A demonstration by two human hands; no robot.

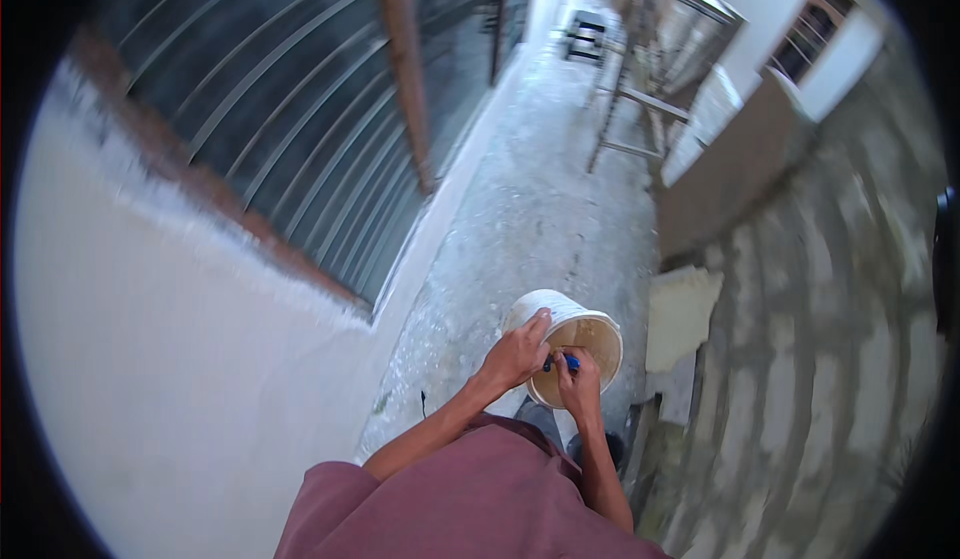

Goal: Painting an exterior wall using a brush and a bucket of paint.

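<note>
A white bucket [553, 306] is tipped on its side in front of me, its mouth facing toward me and to the right. The inside is tan and smeared with residue. My left hand [517, 351] grips the bucket at its left rim, fingers lying along the outside. At the mouth, my right hand [580, 383] is closed around a small tool with a blue handle [571, 362]. Its working end is hidden by my fingers and the bucket, so its exact kind cannot be made out.
A plastered wall [200, 289] with a barred window [290, 109] runs along the left. Ahead on the walkway [540, 209] stand a metal frame [645, 104] and a dark stool [585, 37]. At right are a block wall [800, 359], a leaning board [735, 164] and a broken pale sheet [682, 314].
</note>
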